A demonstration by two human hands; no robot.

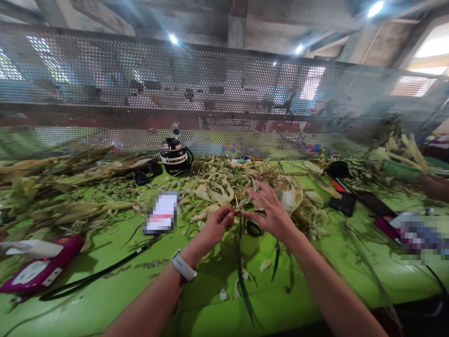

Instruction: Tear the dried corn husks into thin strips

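Observation:
My left hand (218, 225), with a white-banded watch (184, 267) on its wrist, is closed in a pinch on a thin pale husk piece. A long, narrow dark green leaf (240, 264) hangs below the pinch. Beside it, to the right, my right hand (271, 213) is open with its fingers spread over the husks. Between the hands a black ring-shaped handle (254, 228) lies on the table, its other end hidden. Pale corn husks (224, 195) and shredded scraps are heaped just behind both hands.
The green table (140, 290) carries a phone (163, 213) with a strap, a black jar labelled ENERGY (175, 157), and a purple device (44, 267) at left. Dried husks (87, 173) lie further left. A perforated metal screen (217, 93) stands behind. Another person's hand (435, 186) is near a green basket (400, 168).

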